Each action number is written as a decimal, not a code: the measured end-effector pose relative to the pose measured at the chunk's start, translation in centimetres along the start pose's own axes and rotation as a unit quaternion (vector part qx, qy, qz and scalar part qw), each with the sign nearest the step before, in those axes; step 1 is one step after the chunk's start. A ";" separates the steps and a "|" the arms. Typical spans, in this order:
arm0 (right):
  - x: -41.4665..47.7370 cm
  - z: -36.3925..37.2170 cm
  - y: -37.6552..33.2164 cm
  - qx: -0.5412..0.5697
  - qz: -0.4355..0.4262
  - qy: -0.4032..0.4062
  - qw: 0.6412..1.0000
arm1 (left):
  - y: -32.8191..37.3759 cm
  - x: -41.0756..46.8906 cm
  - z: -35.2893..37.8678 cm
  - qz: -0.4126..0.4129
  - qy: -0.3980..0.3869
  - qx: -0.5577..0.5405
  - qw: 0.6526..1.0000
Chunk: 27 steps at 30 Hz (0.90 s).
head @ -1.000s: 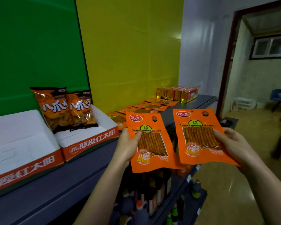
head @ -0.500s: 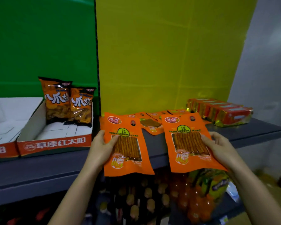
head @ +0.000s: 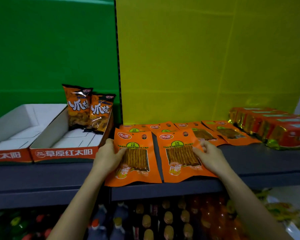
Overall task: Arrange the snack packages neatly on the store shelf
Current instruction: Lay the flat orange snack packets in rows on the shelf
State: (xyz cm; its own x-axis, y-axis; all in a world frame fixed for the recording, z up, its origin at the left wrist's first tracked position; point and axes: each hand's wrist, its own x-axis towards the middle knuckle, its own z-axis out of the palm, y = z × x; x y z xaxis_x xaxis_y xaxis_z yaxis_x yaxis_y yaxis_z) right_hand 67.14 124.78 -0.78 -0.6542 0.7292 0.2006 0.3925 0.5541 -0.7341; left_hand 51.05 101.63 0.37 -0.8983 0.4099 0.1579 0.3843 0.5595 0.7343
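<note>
The left hand point(head: 106, 157) and right hand point(head: 210, 157) each pinch an orange snack packet point(head: 137, 175) point(head: 179, 172) with their fingers on the grey shelf point(head: 42, 175). Hands cover the packets' outer edges. Behind them, more packets point(head: 213, 132) overlap below a yellow wall point(head: 197, 58).

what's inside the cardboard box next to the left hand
Two orange snack bags stand upright at the back of the box; the rest shows only its bare white floor. The bags hide the back corner behind them.

The carton front point(head: 64, 152) reads 草原红太阳; the two upright bags point(head: 89, 110) read 八爪烧.
</note>
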 end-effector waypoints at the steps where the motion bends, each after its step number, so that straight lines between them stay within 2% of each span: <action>1: 0.0 0.1 -0.1 -0.018 -0.006 0.005 1.000 | 0.1 0.1 0.1 -0.002 -0.001 0.019 1.000; 7: 0.0 0.8 0.2 -0.117 -0.056 0.022 0.991 | 0.3 0.1 1.0 0.021 0.038 0.126 0.991; 17: -0.3 2.1 -0.5 -0.157 -0.049 0.044 0.985 | 0.7 -0.3 2.1 0.053 0.114 0.192 0.973; 24: -0.8 1.5 -1.2 -0.199 -0.041 0.031 0.979 | 0.5 -0.4 2.1 0.079 0.160 0.310 0.934; 27: -1.6 0.6 -1.9 -0.253 -0.082 0.059 0.962 | 1.4 -1.0 1.8 0.106 0.188 0.348 0.912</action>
State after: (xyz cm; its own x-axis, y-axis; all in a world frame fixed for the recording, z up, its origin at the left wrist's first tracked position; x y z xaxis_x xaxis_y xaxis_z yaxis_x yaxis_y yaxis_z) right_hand 67.08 122.28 -0.10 -0.6677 0.6390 0.3819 0.5741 0.7686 -0.2824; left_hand 52.84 103.26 0.05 -0.7480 0.3589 0.5583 0.4819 0.8721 0.0849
